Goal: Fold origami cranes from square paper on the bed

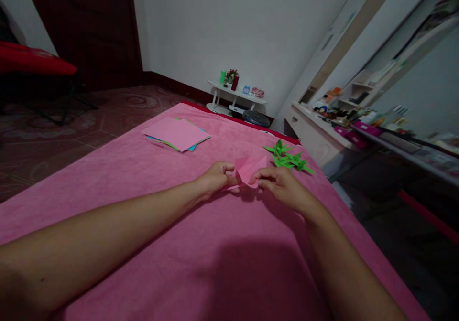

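Observation:
A partly folded sheet of pink origami paper [248,168] is held between my two hands, just above the pink bed cover [172,244]. My left hand [219,176] is closed on the paper's left side, thumb and fingers pinching it. On the right edge, my right hand [278,183] grips it between thumb and index finger. Several green folded paper pieces with pointed tips [289,157] lie just beyond my right hand. Farther off to the left rests a stack of coloured paper sheets [177,132], a pink one on top and blue and green edges showing.
A low white shelf [236,90] with small ornaments stands by the far wall. Along the right is a white dresser [319,132] crowded with bottles and boxes. A red chair [34,60] stands at the left, near a dark door [86,29].

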Tool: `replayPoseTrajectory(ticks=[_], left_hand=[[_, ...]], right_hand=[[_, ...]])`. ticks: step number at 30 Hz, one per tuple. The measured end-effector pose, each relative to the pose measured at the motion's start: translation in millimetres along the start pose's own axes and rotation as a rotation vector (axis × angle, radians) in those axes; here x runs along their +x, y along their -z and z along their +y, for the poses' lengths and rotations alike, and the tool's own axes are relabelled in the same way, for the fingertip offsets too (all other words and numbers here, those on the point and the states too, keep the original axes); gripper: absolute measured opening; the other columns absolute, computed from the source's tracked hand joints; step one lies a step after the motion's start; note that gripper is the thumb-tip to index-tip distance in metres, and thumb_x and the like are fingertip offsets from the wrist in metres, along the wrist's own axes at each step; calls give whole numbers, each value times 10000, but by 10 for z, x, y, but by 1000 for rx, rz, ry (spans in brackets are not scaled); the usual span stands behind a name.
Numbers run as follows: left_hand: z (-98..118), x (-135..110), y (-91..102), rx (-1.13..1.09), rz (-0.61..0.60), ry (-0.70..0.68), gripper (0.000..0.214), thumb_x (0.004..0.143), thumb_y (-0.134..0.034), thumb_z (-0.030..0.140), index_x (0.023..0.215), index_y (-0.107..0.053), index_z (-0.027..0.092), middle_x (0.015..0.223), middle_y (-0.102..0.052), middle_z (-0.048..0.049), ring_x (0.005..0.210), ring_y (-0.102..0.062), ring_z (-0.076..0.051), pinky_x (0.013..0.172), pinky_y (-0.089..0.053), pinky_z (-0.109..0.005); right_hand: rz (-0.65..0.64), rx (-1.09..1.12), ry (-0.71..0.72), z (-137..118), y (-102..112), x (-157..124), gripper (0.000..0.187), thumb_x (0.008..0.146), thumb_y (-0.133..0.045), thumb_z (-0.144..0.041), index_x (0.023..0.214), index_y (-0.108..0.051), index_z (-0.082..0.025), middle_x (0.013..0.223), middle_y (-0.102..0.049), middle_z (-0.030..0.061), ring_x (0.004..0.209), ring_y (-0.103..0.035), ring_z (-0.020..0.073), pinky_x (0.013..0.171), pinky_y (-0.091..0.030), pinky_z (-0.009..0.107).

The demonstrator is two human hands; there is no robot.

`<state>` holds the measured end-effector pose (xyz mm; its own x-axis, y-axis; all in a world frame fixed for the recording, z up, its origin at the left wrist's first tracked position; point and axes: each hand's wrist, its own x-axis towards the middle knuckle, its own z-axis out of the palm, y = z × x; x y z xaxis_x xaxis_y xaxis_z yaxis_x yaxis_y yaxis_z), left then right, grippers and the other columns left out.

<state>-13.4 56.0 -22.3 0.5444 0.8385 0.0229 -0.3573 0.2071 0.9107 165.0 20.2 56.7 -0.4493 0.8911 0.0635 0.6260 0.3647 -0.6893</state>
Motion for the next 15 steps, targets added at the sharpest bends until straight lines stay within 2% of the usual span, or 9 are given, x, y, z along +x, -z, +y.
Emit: replayPoseTrajectory(ticks=[4, 7, 11, 15], left_hand=[[26, -17, -14, -20, -35, 96, 233, 643, -707, 155, 855, -664, 70, 682, -671, -89, 581, -632, -136, 575, -510, -230], [61, -35, -48, -40, -39, 142, 215, 675, -685, 153, 866, -659, 57, 716, -684, -124, 609, -653, -161, 577, -516, -236], [91, -48, -84, -47, -35, 175, 168, 698, -656, 120, 848, -658, 46, 709, -686, -129, 593, -653, -156, 574, -518, -230], [83, -36, -85, -64, 18, 193, 146, 733, -602, 85, 857, -664, 38, 726, -692, -128, 593, -651, -142, 589, -523, -225]], right_hand=[[-166, 243, -180, 47, 1, -16, 124, 780, -478, -252, 770, -563, -162, 540, -624, -14, 407, -556, 106, 427, -421, 203], [-202, 313, -220, 91, 5, -24, 146, 792, -498, -310, 799, -535, -169, 523, -643, -11, 343, -516, 91, 367, -375, 178], [-251, 408, -281, 127, 0, -21, 185, 791, -516, -348, 745, -492, -170, 492, -647, 2, 272, -432, 69, 318, -318, 162], [-248, 461, -243, 163, 1, -10, 203, 801, -527, -350, 789, -531, -148, 568, -687, 36, 286, -439, 62, 316, -302, 159]])
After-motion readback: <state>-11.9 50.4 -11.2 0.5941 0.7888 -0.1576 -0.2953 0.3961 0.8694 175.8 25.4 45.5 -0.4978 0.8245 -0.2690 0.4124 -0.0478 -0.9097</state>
